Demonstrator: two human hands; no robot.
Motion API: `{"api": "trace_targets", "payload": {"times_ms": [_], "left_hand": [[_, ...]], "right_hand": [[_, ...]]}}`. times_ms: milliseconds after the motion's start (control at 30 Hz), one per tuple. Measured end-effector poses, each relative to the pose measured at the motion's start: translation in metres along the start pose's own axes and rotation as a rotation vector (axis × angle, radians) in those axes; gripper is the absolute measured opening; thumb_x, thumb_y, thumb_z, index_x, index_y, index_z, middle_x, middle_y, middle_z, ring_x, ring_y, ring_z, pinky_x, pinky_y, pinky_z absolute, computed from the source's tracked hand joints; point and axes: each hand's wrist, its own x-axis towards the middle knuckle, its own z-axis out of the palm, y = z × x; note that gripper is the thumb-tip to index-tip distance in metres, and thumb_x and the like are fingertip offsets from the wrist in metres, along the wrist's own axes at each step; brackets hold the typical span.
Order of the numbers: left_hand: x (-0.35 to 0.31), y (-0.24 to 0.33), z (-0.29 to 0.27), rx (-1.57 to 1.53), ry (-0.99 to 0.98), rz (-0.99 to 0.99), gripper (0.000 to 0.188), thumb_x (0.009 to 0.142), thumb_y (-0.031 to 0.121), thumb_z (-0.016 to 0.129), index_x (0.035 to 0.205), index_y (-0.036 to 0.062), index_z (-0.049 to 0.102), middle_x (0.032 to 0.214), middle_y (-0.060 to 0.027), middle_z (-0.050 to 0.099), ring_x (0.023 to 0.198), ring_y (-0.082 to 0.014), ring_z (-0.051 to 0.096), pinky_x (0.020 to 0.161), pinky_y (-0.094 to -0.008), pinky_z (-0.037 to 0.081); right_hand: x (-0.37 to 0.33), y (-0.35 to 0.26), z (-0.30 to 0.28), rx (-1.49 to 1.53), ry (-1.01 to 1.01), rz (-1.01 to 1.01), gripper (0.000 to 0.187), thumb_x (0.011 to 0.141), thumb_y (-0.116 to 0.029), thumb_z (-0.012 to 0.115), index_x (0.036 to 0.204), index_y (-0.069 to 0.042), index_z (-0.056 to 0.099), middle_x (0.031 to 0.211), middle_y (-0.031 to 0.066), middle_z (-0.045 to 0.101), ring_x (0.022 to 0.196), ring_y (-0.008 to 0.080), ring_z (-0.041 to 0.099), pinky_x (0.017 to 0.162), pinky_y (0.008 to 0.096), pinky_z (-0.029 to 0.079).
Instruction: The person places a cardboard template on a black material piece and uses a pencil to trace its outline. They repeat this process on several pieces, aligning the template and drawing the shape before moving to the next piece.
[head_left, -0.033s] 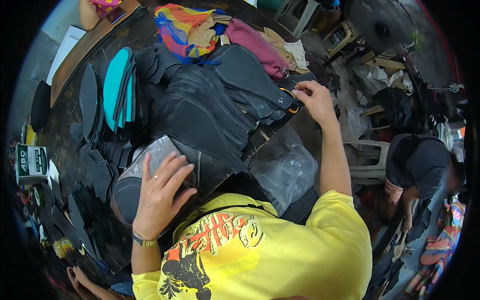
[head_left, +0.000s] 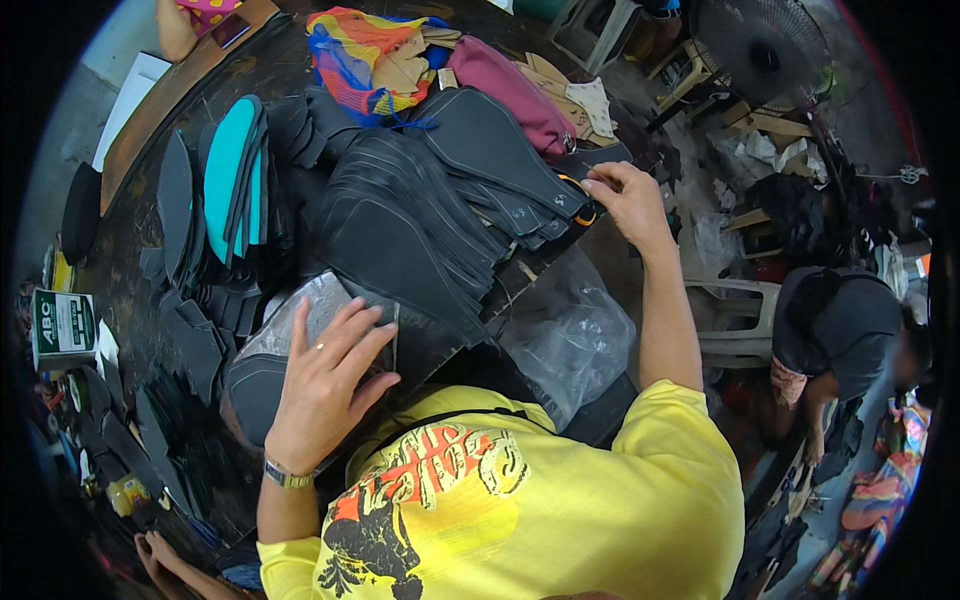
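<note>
While left hand [head_left: 328,385] lies with fingers spread, grasping nothing, over black sheet under clear plastic [head_left: 256,388], head view shows right hand [head_left: 630,205] nearer fanned stack of black, sole-shaped sheets with pale outlines [head_left: 487,138] on dark worktop [head_left: 262,78]. Stack lies left of right fingers, thumb and forefinger close together; grip cannot be told. Long axis slants upper left to lower right, narrow end pointing toward right hand, beside orange-edged black object [head_left: 587,214].

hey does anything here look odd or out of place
The turquoise pieces look odd in colour among the black pieces. The clear plastic to their right lies crumpled, so it looks untidy.
</note>
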Motion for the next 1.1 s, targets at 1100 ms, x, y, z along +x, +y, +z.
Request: {"api": "trace_targets", "payload": {"times_ms": [1100], "left_hand": [[0.147, -0.021, 0.036, 0.166, -0.142, 0.312, 0.077, 0.063, 0.049, 0.092, 0.125, 0.0108, 0.066, 0.131, -0.0072, 0.060, 0.139, -0.0275, 0.048, 0.127, -0.0529, 0.023]], "right_hand": [[-0.024, -0.053, 0.061, -0.246, 0.122, -0.445, 0.043, 0.080, -0.014, 0.075, 0.122, -0.006, 0.070, 0.113, 0.0142, 0.071, 0.104, 0.0329, 0.065, 0.088, 0.0439, 0.055]]}}
